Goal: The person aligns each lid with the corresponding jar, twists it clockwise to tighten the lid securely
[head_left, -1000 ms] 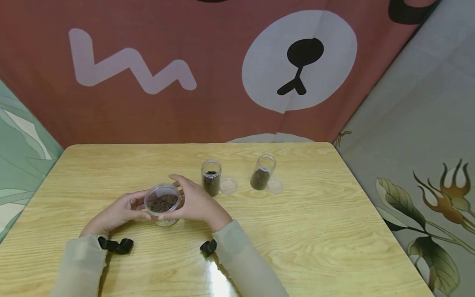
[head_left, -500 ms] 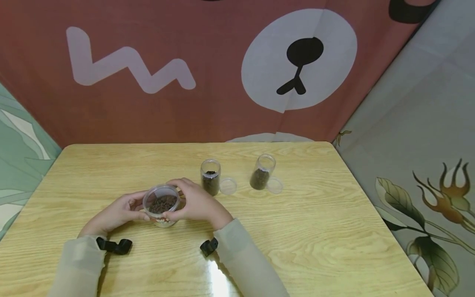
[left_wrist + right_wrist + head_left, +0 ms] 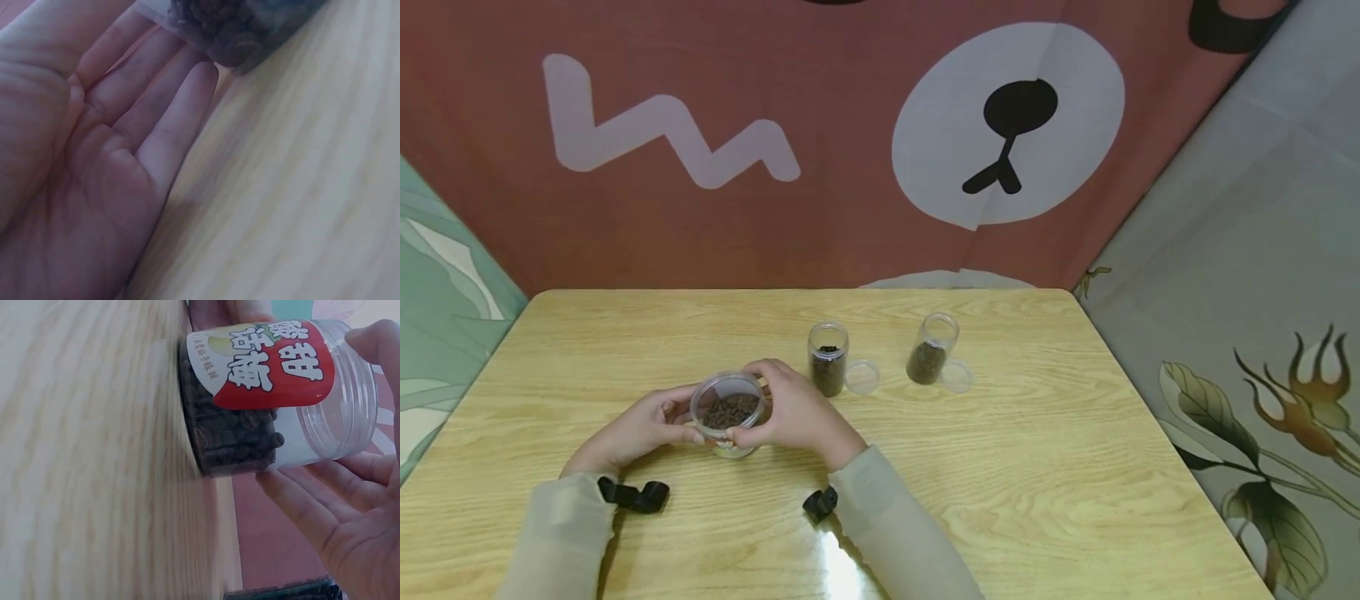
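Jar [image 3: 722, 392], held between left hand [image 3: 636, 429] and right hand [image 3: 793, 417], over the left part of the table [image 3: 1000, 483]. Base at or barely above the wood; cannot tell which. Kept close to upright, probably to let the beans [image 3: 730, 412] lie settled, well below the rim. Label [image 3: 294, 375] on the near side, in full sight from the right wrist.

Right fingers grasping the jar high up, with thumb on the near side of the rim and fingertips round the far side: a wide spread, likely to suit so broad a mouth. Left fingers grasping the jar too, thumb near and the rest along the left wall, apparently to steady against the opposite hand. Cannot tell whether bare-topped or under something clear.

Farther back, well apart from each other, slim jar [image 3: 829, 362] and second slim jar [image 3: 931, 354], both part-filled with dark pieces. Flat on the wood, just to the right of each, lid [image 3: 862, 377] and second lid [image 3: 957, 377], perhaps so paired for easy matching.
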{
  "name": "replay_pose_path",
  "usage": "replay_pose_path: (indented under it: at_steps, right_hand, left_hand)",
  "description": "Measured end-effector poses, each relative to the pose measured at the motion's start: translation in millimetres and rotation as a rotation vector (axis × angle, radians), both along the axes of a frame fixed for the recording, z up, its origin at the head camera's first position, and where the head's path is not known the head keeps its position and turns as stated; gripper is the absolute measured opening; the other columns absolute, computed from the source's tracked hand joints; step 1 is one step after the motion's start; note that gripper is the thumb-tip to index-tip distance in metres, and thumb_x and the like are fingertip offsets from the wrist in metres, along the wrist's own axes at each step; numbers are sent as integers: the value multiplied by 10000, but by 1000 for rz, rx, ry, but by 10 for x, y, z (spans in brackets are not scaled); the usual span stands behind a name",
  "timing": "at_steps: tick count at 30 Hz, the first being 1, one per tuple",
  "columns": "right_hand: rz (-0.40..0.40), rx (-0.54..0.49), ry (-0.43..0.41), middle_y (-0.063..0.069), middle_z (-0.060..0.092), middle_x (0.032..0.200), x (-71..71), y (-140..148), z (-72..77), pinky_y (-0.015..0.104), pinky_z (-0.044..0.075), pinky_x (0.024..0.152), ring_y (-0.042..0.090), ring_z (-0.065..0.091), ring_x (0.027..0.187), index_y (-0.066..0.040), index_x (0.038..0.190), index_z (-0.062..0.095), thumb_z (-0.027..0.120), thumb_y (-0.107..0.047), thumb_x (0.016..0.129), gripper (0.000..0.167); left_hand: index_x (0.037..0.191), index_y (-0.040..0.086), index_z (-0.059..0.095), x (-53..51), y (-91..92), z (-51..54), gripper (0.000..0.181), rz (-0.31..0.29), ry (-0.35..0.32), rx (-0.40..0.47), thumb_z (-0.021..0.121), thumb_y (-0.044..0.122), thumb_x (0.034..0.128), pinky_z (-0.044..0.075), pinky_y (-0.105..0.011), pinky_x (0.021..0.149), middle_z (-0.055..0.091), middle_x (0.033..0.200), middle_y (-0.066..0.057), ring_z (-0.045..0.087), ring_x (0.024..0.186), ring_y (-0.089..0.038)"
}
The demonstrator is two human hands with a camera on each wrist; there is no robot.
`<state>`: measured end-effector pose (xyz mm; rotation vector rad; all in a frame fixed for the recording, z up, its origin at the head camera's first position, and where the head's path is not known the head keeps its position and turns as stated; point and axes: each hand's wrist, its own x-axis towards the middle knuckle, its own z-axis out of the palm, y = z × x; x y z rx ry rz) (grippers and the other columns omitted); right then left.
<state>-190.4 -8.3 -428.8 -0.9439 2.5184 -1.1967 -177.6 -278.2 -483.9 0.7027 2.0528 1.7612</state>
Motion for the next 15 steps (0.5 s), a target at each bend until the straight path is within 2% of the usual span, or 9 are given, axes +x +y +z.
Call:
replay_pose_path:
  at_steps: [6, 11, 13, 15]
  right_hand:
    - [4, 1, -9, -3, 558, 1358, -10, 30, -2, 175, 516, 881, 91, 613, 1108, -150, 1431, 503, 876, -372, 784, 779]
    - [34, -2, -49, 12, 531, 1396, -51, 35, 2, 199, 514, 917, 99, 588, 1152, -165, 1570, 353, 876, -410, 785, 974]
    - [39, 14, -41, 9, 529, 1385, -61, 31, 11, 216, 510, 933, 93, 573, 1156, -182, 1600, 301, 873, -440, 782, 1031]
    - [42, 37, -13, -12, 533, 1355, -57, 25, 20, 233, 508, 936, 80, 558, 1142, -202, 1588, 341, 865, -470, 782, 998]
  left_hand:
    - [1493, -94, 404, -9, 7, 3, 631, 4, -17, -10, 688, -31, 933, 501, -193, 977, 569, 1415, 134, 561, 1252, -15]
    - [1502, -81, 398, -4, -6, -3, 638, 11, -23, -17, 685, -32, 934, 510, -200, 964, 554, 1408, 185, 546, 1253, 10]
    - [1503, -79, 398, -2, -8, -2, 634, 9, -17, -18, 680, -36, 937, 513, -203, 961, 551, 1411, 187, 542, 1255, 13]
    - [1502, -72, 407, 2, -5, 3, 625, 7, -10, -22, 677, -35, 940, 496, -187, 975, 552, 1416, 176, 537, 1262, 15]
